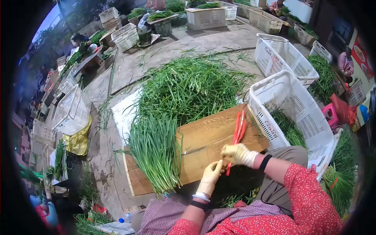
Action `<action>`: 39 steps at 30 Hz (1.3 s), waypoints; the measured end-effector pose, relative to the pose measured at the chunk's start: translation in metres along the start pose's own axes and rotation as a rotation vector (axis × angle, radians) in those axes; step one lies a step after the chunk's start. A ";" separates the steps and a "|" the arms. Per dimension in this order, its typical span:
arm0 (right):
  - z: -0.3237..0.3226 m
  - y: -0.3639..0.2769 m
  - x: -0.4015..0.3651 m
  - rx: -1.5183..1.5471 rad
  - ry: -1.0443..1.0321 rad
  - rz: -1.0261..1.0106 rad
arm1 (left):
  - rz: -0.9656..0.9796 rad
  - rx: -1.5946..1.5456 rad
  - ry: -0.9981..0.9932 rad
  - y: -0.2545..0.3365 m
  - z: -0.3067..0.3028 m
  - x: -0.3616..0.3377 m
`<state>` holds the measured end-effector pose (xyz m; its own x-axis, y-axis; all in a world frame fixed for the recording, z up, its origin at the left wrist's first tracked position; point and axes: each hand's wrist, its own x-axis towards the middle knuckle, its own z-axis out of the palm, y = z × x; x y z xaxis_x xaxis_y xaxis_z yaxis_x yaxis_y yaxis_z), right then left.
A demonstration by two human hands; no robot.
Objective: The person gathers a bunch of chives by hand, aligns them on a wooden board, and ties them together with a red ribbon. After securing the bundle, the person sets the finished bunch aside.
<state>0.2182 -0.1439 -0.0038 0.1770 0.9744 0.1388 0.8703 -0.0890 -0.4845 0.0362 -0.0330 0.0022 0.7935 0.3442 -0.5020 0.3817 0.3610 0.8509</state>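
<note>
My gloved right hand [237, 154] is closed at the board's near edge, its fingers pinched on a red strip [228, 168] whose end hangs below them. My gloved left hand [209, 177] meets it fingertip to fingertip, also closed; whatever it pinches is too small to make out. More red strips [240, 127] lie lengthwise on the wooden board [203, 137], just beyond my right hand. Left of my hands, a sheaf of long green garlic chives [154, 152] rests on the board, stems toward me. A large loose heap of chives [192, 84] sits behind the board.
A white plastic crate [270, 105] with some greens stands at my right, another crate [270, 58] behind it. Tied greens [338, 184] lie at far right. A white crate [72, 111] and yellow sack [78, 137] are at left. Other people work around the yard's edges.
</note>
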 end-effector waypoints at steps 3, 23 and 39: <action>0.028 -0.014 -0.002 0.076 -0.053 0.028 | -0.048 0.027 0.021 -0.002 -0.001 -0.004; -0.008 0.074 -0.025 -0.185 -0.042 0.421 | 0.177 0.736 0.229 0.022 -0.088 -0.034; -0.060 -0.160 0.049 0.952 -0.961 0.380 | 0.699 1.308 0.995 0.123 -0.119 -0.183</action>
<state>0.1152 -0.0945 0.1328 -0.3882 0.7159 -0.5804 0.1317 -0.5802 -0.8037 -0.1185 0.0512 0.1802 0.5885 0.6379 0.4967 0.6167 -0.7515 0.2345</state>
